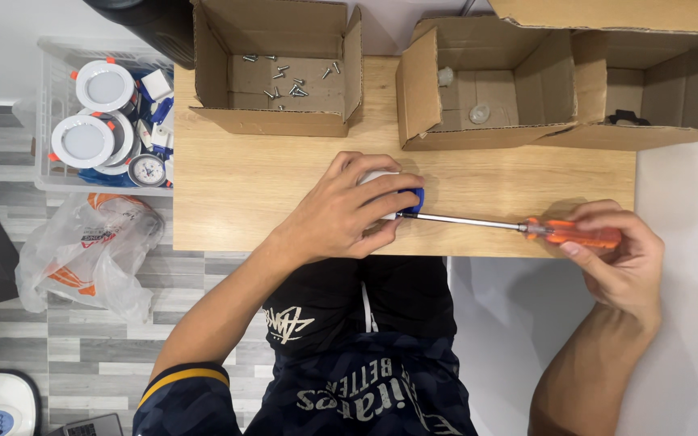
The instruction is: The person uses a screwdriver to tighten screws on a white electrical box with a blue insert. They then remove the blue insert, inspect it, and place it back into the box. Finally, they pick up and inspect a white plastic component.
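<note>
The left hand (347,211) is lying at the centre of the frame on a wooden table (252,182), its fingers curled down and grasping a small white and blue part (401,196) that is mostly hidden beneath them. The right hand (620,254) is sitting at the right edge of the frame, its fingers closed around the orange handle of a screwdriver (527,227). The metal shaft is running leftward across the table's near edge, and its tip is meeting the blue side of the part, just under the left fingertips.

Along the top of the frame three open cardboard boxes are standing on the table. The left box (276,64) is holding loose screws (288,81). The middle box (478,85) is holding a couple of small clear pieces, and the right box (656,89) is showing something dark inside. At the upper left, beside the table, a clear plastic bin (58,105) is holding round white lamp fittings (94,113). Below it a crumpled plastic bag (90,250) is lying on the grey floor.
</note>
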